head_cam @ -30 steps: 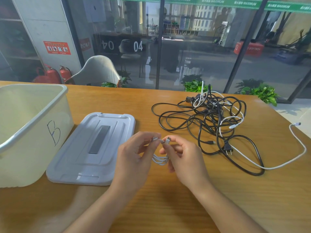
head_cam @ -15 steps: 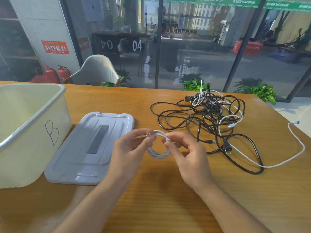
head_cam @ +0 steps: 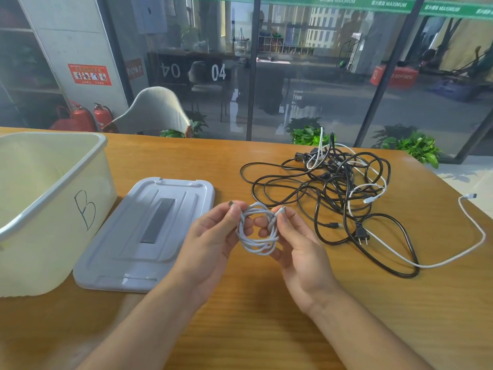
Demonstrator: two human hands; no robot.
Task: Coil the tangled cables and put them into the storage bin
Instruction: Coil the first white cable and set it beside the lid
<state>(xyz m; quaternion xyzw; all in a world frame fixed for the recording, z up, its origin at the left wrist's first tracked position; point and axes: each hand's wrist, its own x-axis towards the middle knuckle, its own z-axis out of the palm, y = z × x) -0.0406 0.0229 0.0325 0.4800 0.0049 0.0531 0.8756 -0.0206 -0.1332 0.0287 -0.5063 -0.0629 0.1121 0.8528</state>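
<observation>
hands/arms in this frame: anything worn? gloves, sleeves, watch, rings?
Nothing worn that shows. The left hand and right hand are bare, with no gloves, rings or markings visible. Both forearms are bare down to the frame's bottom edge, with no sleeve, watch or wristband in view. Nails are short and unpainted.

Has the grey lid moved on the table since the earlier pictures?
No. The grey lid lies beside the storage bin as before; only the camera shifted slightly.

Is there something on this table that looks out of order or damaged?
Only the cable pile: black and white cables lie knotted together on the table, one white end trailing towards the right edge. No damage shows. Both hands hold a neat white coil. The bin stands open, its lid beside it.
</observation>
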